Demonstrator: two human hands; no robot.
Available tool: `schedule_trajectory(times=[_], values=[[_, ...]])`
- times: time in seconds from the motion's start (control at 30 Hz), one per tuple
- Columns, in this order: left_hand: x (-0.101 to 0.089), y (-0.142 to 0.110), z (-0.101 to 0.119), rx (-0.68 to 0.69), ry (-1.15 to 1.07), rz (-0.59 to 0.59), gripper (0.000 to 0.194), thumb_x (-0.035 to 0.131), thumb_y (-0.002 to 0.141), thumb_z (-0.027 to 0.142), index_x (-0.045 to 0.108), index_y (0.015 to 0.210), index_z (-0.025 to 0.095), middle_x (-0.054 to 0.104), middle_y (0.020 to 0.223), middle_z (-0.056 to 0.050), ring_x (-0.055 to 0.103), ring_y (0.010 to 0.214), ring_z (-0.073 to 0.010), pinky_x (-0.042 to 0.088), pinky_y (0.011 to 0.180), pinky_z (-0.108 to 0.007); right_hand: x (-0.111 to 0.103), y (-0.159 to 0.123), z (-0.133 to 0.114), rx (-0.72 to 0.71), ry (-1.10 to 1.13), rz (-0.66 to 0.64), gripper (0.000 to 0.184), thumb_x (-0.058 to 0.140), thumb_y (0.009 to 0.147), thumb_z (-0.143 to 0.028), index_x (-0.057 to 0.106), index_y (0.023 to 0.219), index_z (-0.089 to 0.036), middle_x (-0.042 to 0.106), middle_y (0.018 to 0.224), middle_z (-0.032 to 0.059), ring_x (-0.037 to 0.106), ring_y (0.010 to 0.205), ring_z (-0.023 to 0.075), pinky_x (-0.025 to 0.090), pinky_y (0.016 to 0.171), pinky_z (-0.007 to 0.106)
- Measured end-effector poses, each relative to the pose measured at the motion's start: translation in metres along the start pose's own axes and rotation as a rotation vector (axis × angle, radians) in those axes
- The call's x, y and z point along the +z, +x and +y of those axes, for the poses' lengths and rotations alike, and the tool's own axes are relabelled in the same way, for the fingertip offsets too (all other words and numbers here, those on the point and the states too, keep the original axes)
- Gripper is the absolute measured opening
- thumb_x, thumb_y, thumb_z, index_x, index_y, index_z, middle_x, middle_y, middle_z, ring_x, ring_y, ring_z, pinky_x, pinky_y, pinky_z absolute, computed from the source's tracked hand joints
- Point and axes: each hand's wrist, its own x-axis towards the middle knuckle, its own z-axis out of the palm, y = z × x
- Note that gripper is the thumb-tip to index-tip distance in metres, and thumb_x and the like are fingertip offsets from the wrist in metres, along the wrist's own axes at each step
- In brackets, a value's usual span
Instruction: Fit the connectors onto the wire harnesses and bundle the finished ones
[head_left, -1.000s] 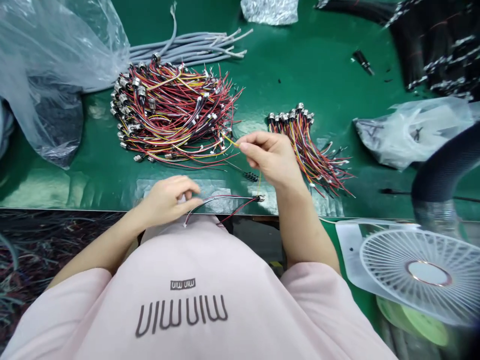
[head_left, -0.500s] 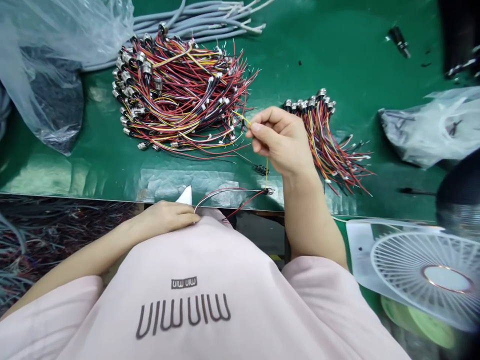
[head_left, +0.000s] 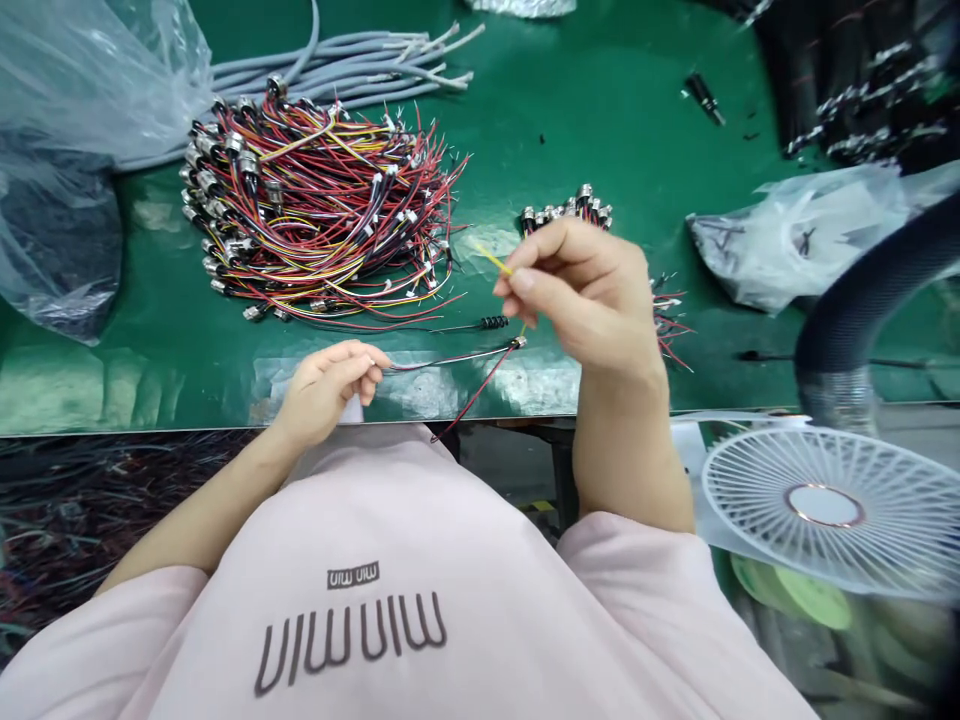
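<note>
My right hand (head_left: 589,295) is closed in a pinch on a thin yellow wire (head_left: 495,260) that runs down to a small metal connector (head_left: 517,343). My left hand (head_left: 330,385), at the table's near edge, is closed on the dark and red wires (head_left: 450,360) of the same small harness. A black coiled piece (head_left: 493,322) lies on the mat just behind the connector. Behind my right hand lies a small sorted bundle of harnesses (head_left: 577,205), partly hidden by the hand.
A big heap of red, yellow and black harnesses (head_left: 315,215) covers the green mat (head_left: 600,100), with grey cables (head_left: 360,75) behind. Clear plastic bags lie at the left (head_left: 67,120) and right (head_left: 795,240). A white fan (head_left: 825,505) and black hose (head_left: 862,300) stand at right.
My left hand has risen from my lap back to the table edge, drawing the harness wires straighter. My right hand has lifted slightly, still pinching the yellow wire. The view shifted right.
</note>
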Motion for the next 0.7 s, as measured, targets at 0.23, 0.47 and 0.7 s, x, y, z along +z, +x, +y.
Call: schedule_trajectory(times=[0.23, 0.47, 0.7], values=[[-0.004, 0.0, -0.015, 0.085, 0.138, -0.078, 0.02, 0.067, 0.084, 0.035, 0.076, 0.085, 0.017, 0.062, 0.083, -0.003, 0.059, 0.06, -0.0087, 0.05, 0.062, -0.023, 0.027, -0.031, 0.008, 0.025, -0.06, 0.007, 0.017, 0.069, 0.082, -0.037, 0.067, 0.078, -0.021, 0.056, 0.066, -0.001, 0.045, 0.055, 0.0087, 0.035, 0.047, 0.023], [-0.006, -0.004, -0.017, 0.098, 0.11, -0.037, 0.017, 0.075, 0.076, 0.03, 0.076, 0.088, 0.017, 0.067, 0.084, -0.003, 0.063, 0.063, -0.0098, 0.054, 0.064, -0.023, 0.045, -0.048, 0.011, 0.061, -0.03, -0.102, 0.012, 0.063, 0.087, -0.029, 0.066, 0.079, -0.02, 0.058, 0.068, -0.0003, 0.046, 0.055, 0.0097, 0.036, 0.049, 0.023], [-0.003, -0.003, -0.01, -0.066, -0.141, -0.03, 0.02, 0.074, 0.074, 0.033, 0.071, 0.08, 0.015, 0.068, 0.065, 0.0, 0.062, 0.05, -0.0104, 0.051, 0.052, -0.022, 0.068, -0.05, 0.02, -0.052, -0.135, -0.237, 0.01, 0.058, 0.087, -0.018, 0.067, 0.083, -0.018, 0.058, 0.065, -0.0036, 0.041, 0.051, 0.0065, 0.035, 0.053, 0.022]])
